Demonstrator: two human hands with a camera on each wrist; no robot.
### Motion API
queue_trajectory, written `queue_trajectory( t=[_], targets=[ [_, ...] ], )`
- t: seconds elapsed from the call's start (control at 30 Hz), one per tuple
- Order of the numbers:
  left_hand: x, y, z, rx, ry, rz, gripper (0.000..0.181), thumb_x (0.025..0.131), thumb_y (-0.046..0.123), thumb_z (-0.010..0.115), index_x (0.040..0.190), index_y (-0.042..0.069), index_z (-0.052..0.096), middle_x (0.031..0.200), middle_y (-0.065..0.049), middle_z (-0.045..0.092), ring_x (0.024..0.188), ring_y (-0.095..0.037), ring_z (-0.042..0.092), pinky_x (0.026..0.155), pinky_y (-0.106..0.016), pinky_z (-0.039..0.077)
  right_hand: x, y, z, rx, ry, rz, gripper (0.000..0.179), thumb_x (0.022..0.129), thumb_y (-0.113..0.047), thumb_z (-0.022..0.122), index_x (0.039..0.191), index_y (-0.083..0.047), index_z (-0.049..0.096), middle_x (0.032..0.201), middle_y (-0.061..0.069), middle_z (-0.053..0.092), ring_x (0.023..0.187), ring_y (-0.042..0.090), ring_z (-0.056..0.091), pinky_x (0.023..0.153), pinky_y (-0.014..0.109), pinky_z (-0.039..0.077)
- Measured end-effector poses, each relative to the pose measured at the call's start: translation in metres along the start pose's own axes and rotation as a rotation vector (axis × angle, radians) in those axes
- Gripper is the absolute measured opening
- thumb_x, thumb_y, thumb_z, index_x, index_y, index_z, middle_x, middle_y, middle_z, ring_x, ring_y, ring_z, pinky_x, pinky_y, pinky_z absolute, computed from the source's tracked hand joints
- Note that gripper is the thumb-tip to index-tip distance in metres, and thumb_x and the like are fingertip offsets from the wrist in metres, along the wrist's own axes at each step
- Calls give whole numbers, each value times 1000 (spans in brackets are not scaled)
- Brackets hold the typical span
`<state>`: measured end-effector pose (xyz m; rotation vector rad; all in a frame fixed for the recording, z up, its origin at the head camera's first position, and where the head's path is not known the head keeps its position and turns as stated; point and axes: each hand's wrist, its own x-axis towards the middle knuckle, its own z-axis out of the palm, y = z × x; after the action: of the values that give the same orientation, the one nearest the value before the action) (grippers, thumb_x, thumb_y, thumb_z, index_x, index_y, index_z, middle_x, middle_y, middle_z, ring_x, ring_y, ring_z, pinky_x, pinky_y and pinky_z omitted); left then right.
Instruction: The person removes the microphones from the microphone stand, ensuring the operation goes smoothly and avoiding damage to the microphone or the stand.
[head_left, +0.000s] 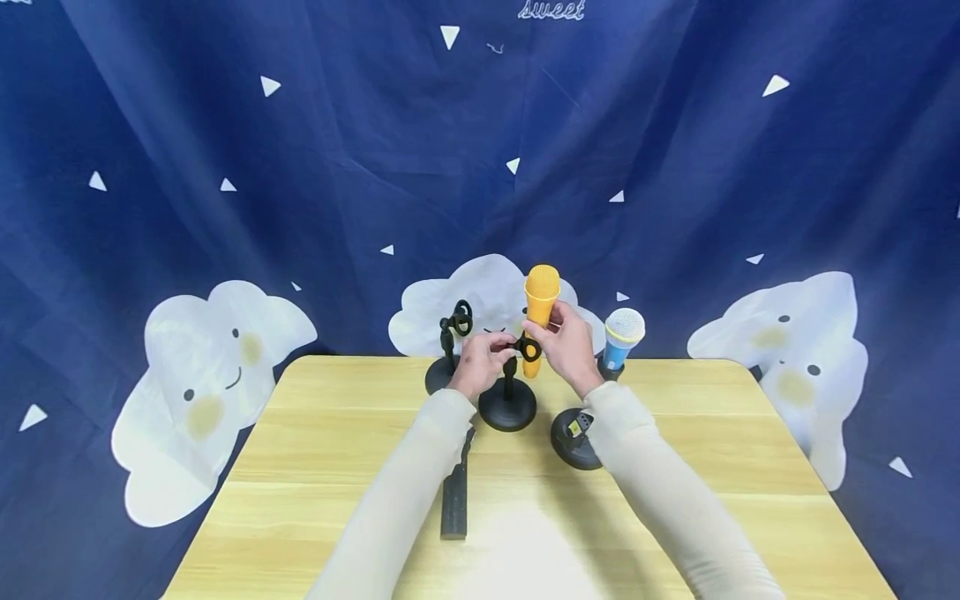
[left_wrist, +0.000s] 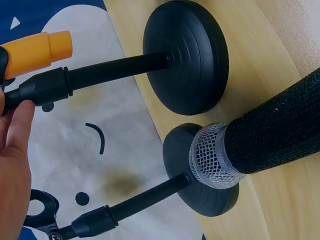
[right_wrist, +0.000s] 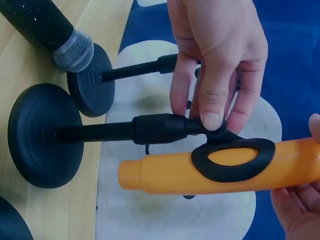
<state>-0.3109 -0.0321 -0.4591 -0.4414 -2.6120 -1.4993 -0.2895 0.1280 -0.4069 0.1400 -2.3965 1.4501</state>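
Observation:
My right hand grips an orange microphone by its body, mesh head up. Its lower end passes through the black ring clip of the middle stand; the narrow orange tail sticks out past the ring in the right wrist view. With thumb and fingers, my left hand pinches that stand just below the clip. The middle stand's round black base is on the wooden table. In the left wrist view the left fingers lie along the stand's black collar.
Behind my left hand stands another black stand with a bare clip. A blue microphone with a white head sits on a third stand, partly behind my right forearm. A black microphone lies beside my left sleeve. A blue curtain hangs behind the table.

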Motion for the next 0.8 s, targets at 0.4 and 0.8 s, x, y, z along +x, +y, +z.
queue_trajectory(
  t=[0.4,0.8],
  targets=[
    [2,0,3,-22,-8,-23,20,93,1,69,112,2,74,109,-13,73,100,-24,71,85,-31,58,4,1,2,-26,21,48,34,90,-21,77,113,2,65,108,20,72,99,33,70,87,44,57],
    [7,-3,2,-24,-23,-37,21,94,1,67,114,4,73,110,-12,72,101,-23,69,87,-33,57,8,-5,0,2,5,23,34,92,-18,74,115,5,63,113,22,69,106,35,68,91,45,56]
  ],
)
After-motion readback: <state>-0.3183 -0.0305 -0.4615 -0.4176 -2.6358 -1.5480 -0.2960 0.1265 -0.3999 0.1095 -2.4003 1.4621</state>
